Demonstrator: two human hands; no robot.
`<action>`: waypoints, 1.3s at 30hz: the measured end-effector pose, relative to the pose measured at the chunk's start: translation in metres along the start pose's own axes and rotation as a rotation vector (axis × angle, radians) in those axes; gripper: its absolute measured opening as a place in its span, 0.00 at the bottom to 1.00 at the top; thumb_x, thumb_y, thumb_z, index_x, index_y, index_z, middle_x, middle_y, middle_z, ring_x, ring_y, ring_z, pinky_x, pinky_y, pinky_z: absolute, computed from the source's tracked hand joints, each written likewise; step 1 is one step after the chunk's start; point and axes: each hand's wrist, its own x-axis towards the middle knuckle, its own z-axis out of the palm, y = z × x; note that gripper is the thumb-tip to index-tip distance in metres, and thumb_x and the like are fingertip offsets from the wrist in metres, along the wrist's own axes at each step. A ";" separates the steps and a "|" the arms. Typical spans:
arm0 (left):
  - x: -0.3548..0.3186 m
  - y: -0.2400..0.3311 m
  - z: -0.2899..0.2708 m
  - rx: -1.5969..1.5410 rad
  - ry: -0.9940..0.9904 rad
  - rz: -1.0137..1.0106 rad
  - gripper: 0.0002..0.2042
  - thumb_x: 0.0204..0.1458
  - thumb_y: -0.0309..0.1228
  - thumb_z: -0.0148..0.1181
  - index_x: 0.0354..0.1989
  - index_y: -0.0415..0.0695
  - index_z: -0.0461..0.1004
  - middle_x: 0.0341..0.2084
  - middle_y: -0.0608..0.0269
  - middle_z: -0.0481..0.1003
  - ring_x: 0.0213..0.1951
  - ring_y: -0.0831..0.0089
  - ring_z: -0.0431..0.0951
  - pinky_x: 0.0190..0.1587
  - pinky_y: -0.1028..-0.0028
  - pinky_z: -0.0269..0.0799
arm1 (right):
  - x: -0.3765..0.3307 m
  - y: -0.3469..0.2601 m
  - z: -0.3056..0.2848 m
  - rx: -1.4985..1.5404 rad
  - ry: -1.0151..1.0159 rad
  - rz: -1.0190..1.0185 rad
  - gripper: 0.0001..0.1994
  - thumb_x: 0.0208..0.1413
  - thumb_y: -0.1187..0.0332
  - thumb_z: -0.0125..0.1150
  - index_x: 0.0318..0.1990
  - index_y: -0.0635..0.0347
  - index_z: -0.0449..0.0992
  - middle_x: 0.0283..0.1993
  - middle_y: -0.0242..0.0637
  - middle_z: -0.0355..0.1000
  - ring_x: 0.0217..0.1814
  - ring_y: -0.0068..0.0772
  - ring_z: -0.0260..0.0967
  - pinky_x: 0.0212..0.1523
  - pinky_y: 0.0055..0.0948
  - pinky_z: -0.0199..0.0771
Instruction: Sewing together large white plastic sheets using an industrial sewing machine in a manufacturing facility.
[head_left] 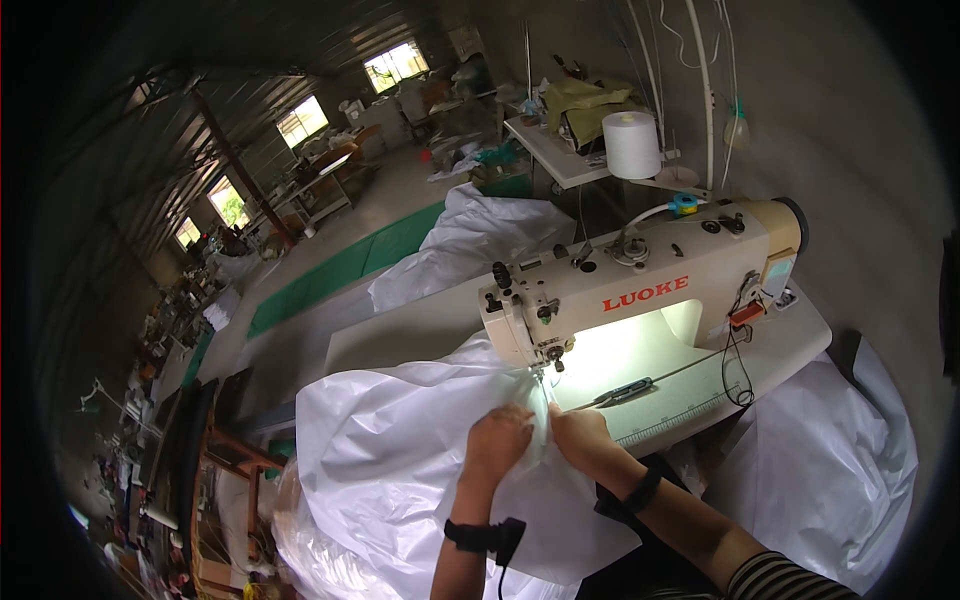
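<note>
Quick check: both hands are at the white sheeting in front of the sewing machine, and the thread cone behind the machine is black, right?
Not quite: the thread cone is white, not black, as the head view shows. The left hand and right hand are indeed at the white sheeting in front of the sewing machine.

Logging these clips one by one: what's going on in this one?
A person's left hand and right hand are both on white sheeting, close in front of the needle end of a sewing machine. The sheeting spreads leftward and drapes toward the person. Whether the machine is running can't be told.
</note>
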 end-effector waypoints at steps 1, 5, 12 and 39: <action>0.014 -0.015 0.004 0.008 0.069 -0.036 0.09 0.50 0.27 0.58 0.39 0.42 0.80 0.37 0.57 0.80 0.42 0.58 0.80 0.45 0.63 0.77 | -0.004 0.000 0.001 -0.016 0.029 -0.005 0.20 0.61 0.73 0.47 0.60 0.71 0.67 0.29 0.42 0.78 0.32 0.43 0.79 0.31 0.38 0.77; 0.059 -0.065 0.031 0.159 0.127 -0.047 0.12 0.48 0.28 0.58 0.42 0.43 0.78 0.46 0.60 0.77 0.46 0.61 0.79 0.47 0.63 0.77 | -0.012 -0.003 0.002 -0.027 0.030 -0.008 0.22 0.58 0.75 0.47 0.61 0.70 0.67 0.28 0.41 0.78 0.30 0.42 0.79 0.29 0.37 0.77; 0.068 -0.098 0.055 0.298 -0.201 -0.122 0.12 0.49 0.30 0.57 0.43 0.44 0.78 0.50 0.56 0.74 0.46 0.59 0.79 0.47 0.61 0.77 | -0.011 -0.001 0.007 -0.114 0.049 -0.029 0.25 0.55 0.75 0.51 0.62 0.70 0.66 0.23 0.38 0.76 0.25 0.40 0.77 0.25 0.36 0.76; -0.263 -0.151 -0.031 0.569 0.167 -0.896 0.40 0.57 0.47 0.59 0.74 0.54 0.44 0.74 0.53 0.43 0.73 0.51 0.47 0.66 0.37 0.50 | -0.225 0.023 0.019 1.619 -1.028 0.421 0.16 0.69 0.59 0.50 0.50 0.63 0.75 0.44 0.29 0.74 0.40 0.17 0.70 0.41 0.21 0.73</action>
